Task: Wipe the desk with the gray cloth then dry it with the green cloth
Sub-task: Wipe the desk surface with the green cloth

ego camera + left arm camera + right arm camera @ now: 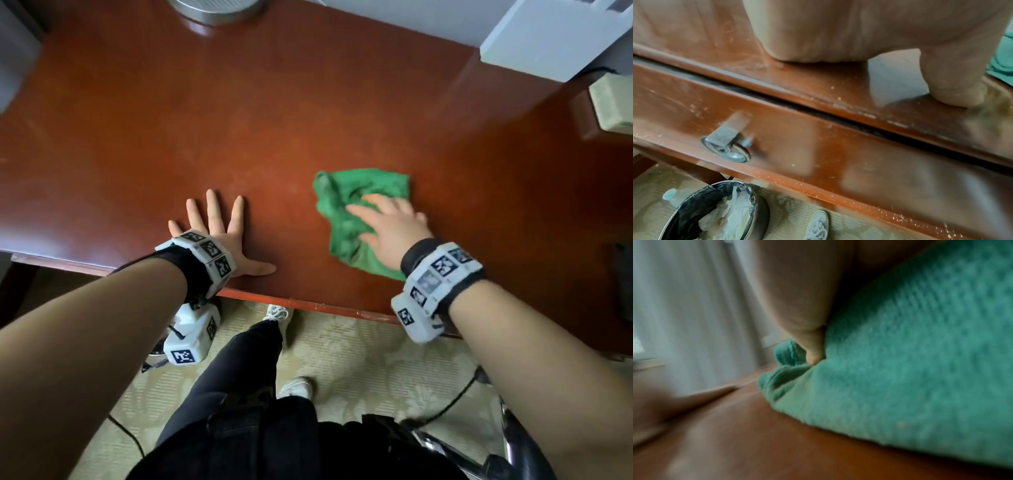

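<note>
The green cloth (pixel 346 219) lies crumpled on the red-brown desk (pixel 239 120), right of centre near the front edge. My right hand (pixel 387 222) lies on top of it with fingers spread and pressing down; the right wrist view shows a fingertip (pixel 813 356) sunk into the green cloth (pixel 920 353). My left hand (pixel 219 236) rests flat on the desk near the front edge, fingers spread, holding nothing; its thumb (pixel 953 84) touches the wood in the left wrist view. No gray cloth is in sight.
A round metal base (pixel 215 10) stands at the desk's back edge, a white box (pixel 555 37) at the back right, a pale block (pixel 613 102) at the right. Under the desk are a drawer with a metal pull (pixel 727 142) and a lined bin (pixel 715 212).
</note>
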Demonstrator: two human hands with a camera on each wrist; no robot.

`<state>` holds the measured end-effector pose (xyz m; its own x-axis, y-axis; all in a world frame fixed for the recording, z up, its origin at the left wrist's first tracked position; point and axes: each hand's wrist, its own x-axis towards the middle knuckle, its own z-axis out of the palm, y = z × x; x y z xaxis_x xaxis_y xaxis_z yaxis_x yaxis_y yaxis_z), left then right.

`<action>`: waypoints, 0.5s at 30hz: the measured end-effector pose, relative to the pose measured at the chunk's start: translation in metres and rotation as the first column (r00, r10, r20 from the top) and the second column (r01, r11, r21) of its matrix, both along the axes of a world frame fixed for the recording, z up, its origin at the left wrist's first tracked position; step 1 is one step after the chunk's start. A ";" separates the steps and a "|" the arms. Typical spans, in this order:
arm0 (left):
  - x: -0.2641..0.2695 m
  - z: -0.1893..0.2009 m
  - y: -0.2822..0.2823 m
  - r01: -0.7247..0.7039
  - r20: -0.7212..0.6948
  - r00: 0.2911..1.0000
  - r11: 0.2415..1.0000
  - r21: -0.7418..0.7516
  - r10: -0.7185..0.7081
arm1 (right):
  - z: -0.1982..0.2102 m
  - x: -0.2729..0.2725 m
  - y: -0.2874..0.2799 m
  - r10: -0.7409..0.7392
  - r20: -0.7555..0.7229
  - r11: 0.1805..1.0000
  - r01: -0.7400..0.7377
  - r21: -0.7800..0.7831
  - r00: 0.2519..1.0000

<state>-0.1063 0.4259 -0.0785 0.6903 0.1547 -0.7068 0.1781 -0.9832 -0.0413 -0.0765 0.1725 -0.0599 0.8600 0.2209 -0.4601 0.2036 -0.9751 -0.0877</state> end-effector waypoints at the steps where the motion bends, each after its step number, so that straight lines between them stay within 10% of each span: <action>1: 0.000 0.000 0.000 -0.001 -0.004 1.000 1.000 0.004 0.001 | -0.001 0.014 -0.014 -0.187 0.035 0.982 0.187 -0.017 0.982; 3: 0.001 -0.001 0.000 -0.003 -0.012 1.000 1.000 0.009 0.004 | -0.002 0.043 -0.037 -0.523 0.070 0.851 0.525 -0.001 0.849; 6: 0.003 -0.003 0.001 -0.007 -0.022 1.000 1.000 0.016 0.007 | -0.004 0.080 -0.036 -0.648 0.045 0.760 0.649 -0.032 0.761; 15: 0.003 -0.004 0.002 -0.016 -0.009 1.000 1.000 -0.007 0.016 | -0.001 0.043 0.044 0.080 0.023 0.993 -0.082 0.081 0.997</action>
